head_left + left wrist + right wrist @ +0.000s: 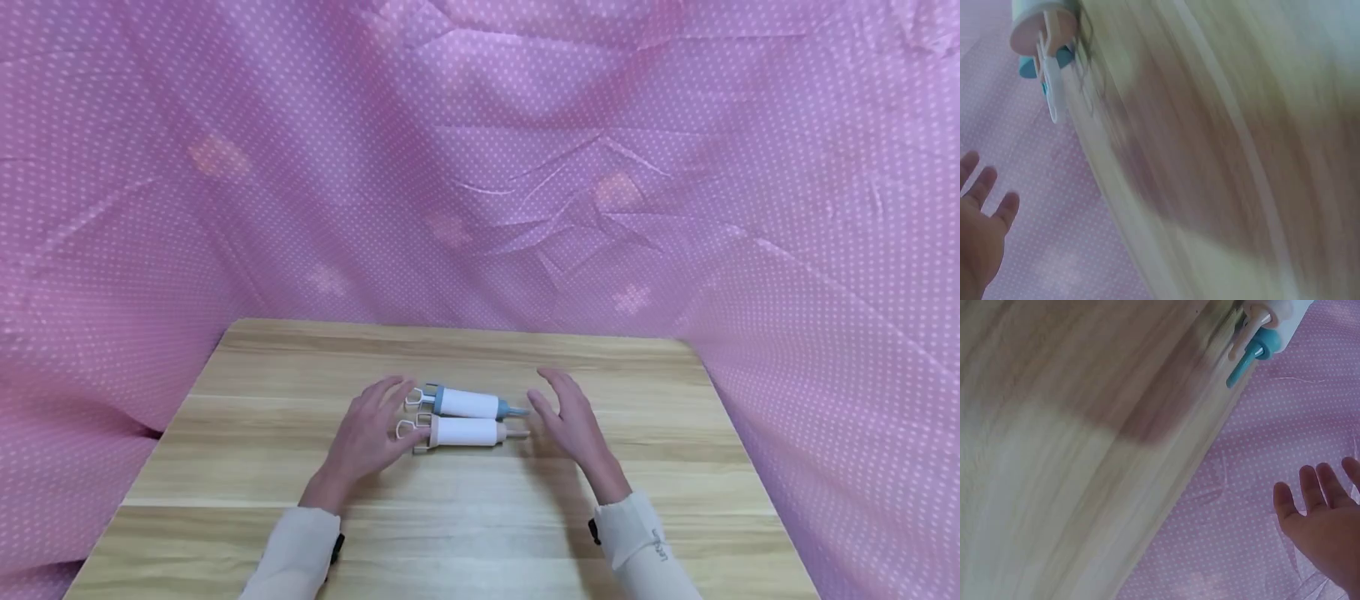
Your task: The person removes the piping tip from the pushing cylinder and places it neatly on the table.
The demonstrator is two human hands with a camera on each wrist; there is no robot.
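The blue pump (pixel 467 404) and beige pump (pixel 467 432) lie side by side on the table (pixel 465 533), probably for easy reach, the left hand (pixel 365 433) by their handles (pixel 1054 94), the right hand (pixel 574 425) near their nozzles (pixel 1242 369), both loosely spread and empty.

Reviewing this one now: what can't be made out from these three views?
- Head view: part of the handle of the beige tube, behind the thumb of the left grip.
- Head view: lettering on the right sleeve, too small to read surely.
- Left wrist view: nozzles of the beige tube and blue tube, beyond the top edge.
- Right wrist view: part of the right grip, cut off by the right edge.
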